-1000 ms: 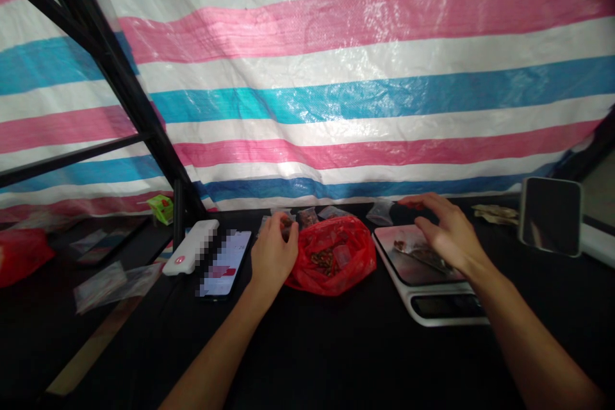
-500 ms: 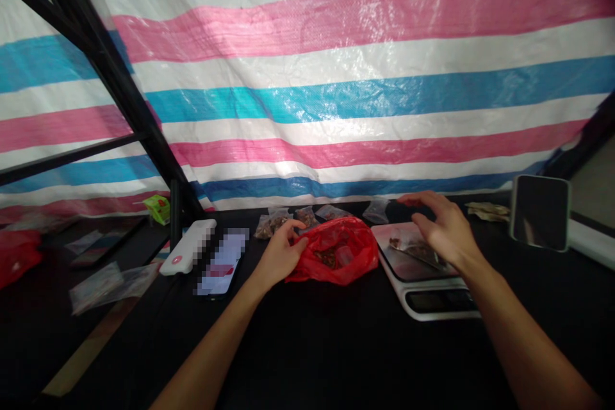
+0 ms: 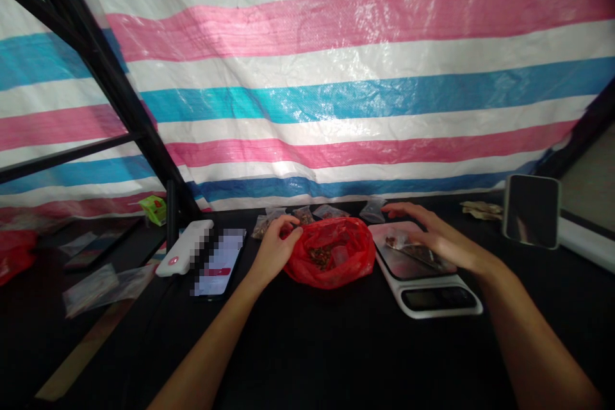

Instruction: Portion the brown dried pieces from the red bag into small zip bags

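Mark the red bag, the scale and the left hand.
Red bag (image 3: 328, 278), head view: its front wall.
Scale (image 3: 436, 298), head view: its display panel.
Left hand (image 3: 273, 247), head view: back of the hand.

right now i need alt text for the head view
On a black table, the left hand is at the edge of an open red bag; the right hand is over a white scale bearing a clear packet.

Head-worn view, forward and down

Red bag (image 3: 331, 278); striped tarp (image 3: 336, 99)
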{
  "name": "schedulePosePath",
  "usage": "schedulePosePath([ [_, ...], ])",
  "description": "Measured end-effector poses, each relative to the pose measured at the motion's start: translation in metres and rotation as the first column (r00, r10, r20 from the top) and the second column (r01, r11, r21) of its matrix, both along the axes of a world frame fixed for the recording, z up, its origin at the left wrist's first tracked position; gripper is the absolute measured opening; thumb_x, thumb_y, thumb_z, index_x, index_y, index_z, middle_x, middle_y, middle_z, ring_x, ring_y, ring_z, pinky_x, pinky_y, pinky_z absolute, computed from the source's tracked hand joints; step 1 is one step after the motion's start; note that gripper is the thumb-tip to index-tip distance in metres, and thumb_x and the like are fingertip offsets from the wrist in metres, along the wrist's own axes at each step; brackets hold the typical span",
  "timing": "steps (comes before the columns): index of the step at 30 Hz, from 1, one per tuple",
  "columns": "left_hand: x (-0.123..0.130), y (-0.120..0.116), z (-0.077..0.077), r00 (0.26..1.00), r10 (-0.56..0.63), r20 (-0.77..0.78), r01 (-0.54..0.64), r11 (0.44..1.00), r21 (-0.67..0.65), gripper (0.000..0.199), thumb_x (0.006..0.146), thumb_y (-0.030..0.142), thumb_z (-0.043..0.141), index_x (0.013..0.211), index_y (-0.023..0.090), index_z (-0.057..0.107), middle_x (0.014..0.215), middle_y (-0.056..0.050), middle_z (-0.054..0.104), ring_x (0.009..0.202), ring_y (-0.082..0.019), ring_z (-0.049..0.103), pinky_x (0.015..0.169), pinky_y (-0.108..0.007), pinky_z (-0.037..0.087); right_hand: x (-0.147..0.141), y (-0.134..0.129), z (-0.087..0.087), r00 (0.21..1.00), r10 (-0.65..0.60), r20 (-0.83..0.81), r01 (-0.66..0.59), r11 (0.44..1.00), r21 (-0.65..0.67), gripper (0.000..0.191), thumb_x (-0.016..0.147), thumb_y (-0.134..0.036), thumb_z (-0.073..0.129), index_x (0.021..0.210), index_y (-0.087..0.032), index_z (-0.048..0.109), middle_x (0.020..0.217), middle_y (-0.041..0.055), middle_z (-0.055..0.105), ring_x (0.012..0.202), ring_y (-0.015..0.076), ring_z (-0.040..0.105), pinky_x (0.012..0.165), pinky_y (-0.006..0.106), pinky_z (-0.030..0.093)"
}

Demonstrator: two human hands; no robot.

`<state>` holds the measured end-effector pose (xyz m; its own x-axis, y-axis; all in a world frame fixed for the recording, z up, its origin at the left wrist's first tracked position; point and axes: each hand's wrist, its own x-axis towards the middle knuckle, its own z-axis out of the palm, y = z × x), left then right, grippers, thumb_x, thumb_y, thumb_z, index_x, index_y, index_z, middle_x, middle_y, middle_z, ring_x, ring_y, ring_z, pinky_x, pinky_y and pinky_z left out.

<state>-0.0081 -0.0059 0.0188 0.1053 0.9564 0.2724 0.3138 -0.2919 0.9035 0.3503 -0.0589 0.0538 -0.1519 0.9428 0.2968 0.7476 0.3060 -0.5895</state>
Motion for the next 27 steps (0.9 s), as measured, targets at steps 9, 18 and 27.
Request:
schedulePosePath([
  [9,0.003,0.0,-0.001,0.996,-0.048,0.071,0.045,0.998,0.034,0.011,0.079,0.017,0.062,0.086,0.019,0.071,0.085,-0.003,0.073,0.081,-0.02,0.068,0.081,-0.032,0.05,-0.002,-0.002,-0.008,0.998,0.021,-0.057,-0.03,0.986,-0.164,0.048,0.085,-0.047,0.071,0.129,-0.03,0.07,0.116,0.0073,0.075,0.104,0.0301,0.072,0.091,0.042,0.058],
  [18,0.008,-0.008,0.006,0.971,-0.084,0.225,0.075,0.996,0.048,0.012,0.085,0.022,0.061,0.084,0.018,0.072,0.086,-0.004,0.075,0.084,-0.02,0.068,0.081,-0.032,0.05,-0.08,0.02,0.006,0.801,0.14,-0.582,-0.051,0.985,0.167,0.032,0.087,-0.046,0.075,0.108,-0.025,0.063,0.105,0.0054,0.073,0.095,0.0233,0.07,0.083,0.034,0.056],
  [27,0.017,-0.013,-0.009,0.949,-0.283,0.137,0.259,0.951,0.171,0.035,0.094,0.029,0.068,0.128,0.023,0.061,0.124,-0.008,0.073,0.115,-0.023,0.069,0.107,-0.039,0.049,-0.157,0.034,-0.016,0.918,0.206,-0.338,-0.14,0.968,0.211,0.015,0.093,-0.035,0.066,0.1,-0.026,0.056,0.089,-0.0011,0.066,0.078,0.0176,0.063,0.077,0.032,0.052],
])
